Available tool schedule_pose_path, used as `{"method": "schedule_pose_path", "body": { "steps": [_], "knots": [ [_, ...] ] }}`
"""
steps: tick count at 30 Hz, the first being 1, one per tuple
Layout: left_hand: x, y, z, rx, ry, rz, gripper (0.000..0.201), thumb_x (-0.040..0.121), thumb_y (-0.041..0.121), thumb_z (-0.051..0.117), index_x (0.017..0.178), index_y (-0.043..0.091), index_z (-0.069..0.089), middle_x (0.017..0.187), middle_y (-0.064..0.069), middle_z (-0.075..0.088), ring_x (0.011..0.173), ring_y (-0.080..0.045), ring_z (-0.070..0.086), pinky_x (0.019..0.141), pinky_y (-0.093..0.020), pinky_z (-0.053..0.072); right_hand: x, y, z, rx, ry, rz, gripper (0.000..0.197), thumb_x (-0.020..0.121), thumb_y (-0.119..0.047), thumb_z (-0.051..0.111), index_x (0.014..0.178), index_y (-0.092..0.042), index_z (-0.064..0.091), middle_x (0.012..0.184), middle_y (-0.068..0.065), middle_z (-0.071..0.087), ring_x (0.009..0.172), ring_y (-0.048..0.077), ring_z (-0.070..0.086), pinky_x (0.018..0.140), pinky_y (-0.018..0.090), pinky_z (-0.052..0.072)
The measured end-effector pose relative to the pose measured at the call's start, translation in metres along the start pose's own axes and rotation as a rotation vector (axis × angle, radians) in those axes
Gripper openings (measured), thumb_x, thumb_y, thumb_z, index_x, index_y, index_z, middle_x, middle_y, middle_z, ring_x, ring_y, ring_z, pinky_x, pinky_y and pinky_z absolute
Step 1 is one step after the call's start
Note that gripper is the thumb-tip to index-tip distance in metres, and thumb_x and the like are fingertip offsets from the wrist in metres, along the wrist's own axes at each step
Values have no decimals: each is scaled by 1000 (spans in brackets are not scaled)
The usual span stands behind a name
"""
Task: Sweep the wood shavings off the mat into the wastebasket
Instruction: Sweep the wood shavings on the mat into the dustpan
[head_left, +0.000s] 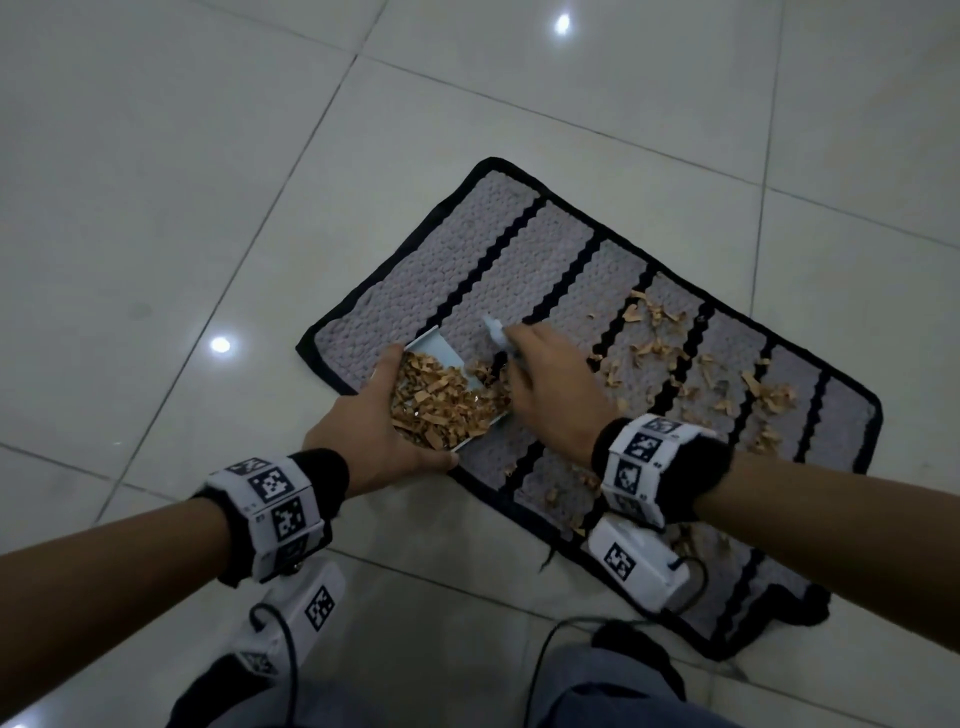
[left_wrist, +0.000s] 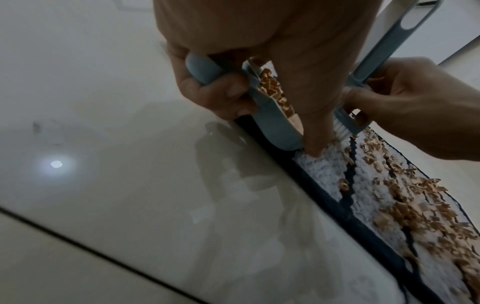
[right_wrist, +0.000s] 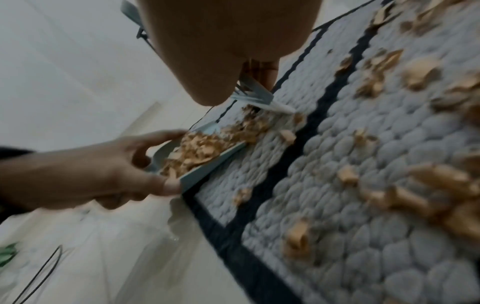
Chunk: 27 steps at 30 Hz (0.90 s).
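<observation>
Dustpan with shavings, brush beside
</observation>
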<state>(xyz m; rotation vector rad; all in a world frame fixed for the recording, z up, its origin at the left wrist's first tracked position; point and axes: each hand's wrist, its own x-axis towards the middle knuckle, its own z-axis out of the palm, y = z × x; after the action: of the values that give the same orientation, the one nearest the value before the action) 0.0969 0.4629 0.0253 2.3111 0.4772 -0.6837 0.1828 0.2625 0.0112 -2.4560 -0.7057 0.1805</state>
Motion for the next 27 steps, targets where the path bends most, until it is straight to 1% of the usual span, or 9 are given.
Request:
{"method": "schedule_pose_path", "body": {
  "steps": [2,5,9,12,14,18,21,24,27],
  "knots": [
    [0,1,2,-16,11,15,135,52,64,84,152,40,-3,137,-2,54,113,-27,59,93,-31,49,-9,-16,9,10,-34,-38,25,93,-7,49,117,-4,56,99,15,56,85,28,48,71,41,44],
    [1,-1,3,-35,10,41,132,52,63,84,150,41,0,127,-2,60,105,-26,63,90,-34,52,-17,-30,17,8,-115,-98,32,92,-10,45,121,-3,55,103,17,56,90,33,51,75,47,48],
    [1,-2,3,-40,15,41,133,52,62,85,151,40,-2,127,-2,60,105,-26,63,89,-33,52,-16,-30,9,-2,-159,-158,45,91,-23,31,122,-2,56,106,18,59,92,34,54,74,44,50],
    [0,-4,6,-59,18,40,135,53,62,85,151,41,-4,130,-2,60,107,-26,63,91,-37,53,-18,-28,2,-12,-185,-238,41,93,-21,34,120,-2,58,109,18,62,90,33,54,75,41,48],
    [0,-6,9,-89,19,43,135,52,63,85,151,42,-4,131,-3,59,108,-27,62,91,-40,53,-19,-26,-1,5,-190,-266,38,92,-17,38,118,0,59,109,19,64,89,36,57,74,45,48],
    [-3,-8,15,-130,44,44,134,47,70,83,148,46,-3,133,-4,57,108,-28,62,90,-39,53,-18,-14,-7,48,-105,-239,28,91,-6,50,117,-1,61,109,17,65,93,37,59,76,50,50],
    [-5,-9,17,-148,43,43,134,46,73,81,147,49,-4,134,-1,57,109,-27,62,90,-37,53,-17,-7,-12,56,-51,-258,26,93,-7,53,117,-3,62,107,15,67,94,36,61,78,50,50],
    [-10,-11,17,-165,45,47,134,48,73,81,148,50,-5,134,2,58,108,-25,63,90,-34,53,-11,-5,-16,87,-55,-249,19,93,-6,53,108,-7,64,97,13,67,86,32,60,74,45,50],
    [-16,-9,17,-172,52,24,135,52,67,83,150,45,-7,140,3,53,115,-25,60,92,-29,49,2,-1,-21,138,-35,-108,13,95,-3,49,102,-4,60,74,9,54,62,19,45,55,34,36]
  ]
}}
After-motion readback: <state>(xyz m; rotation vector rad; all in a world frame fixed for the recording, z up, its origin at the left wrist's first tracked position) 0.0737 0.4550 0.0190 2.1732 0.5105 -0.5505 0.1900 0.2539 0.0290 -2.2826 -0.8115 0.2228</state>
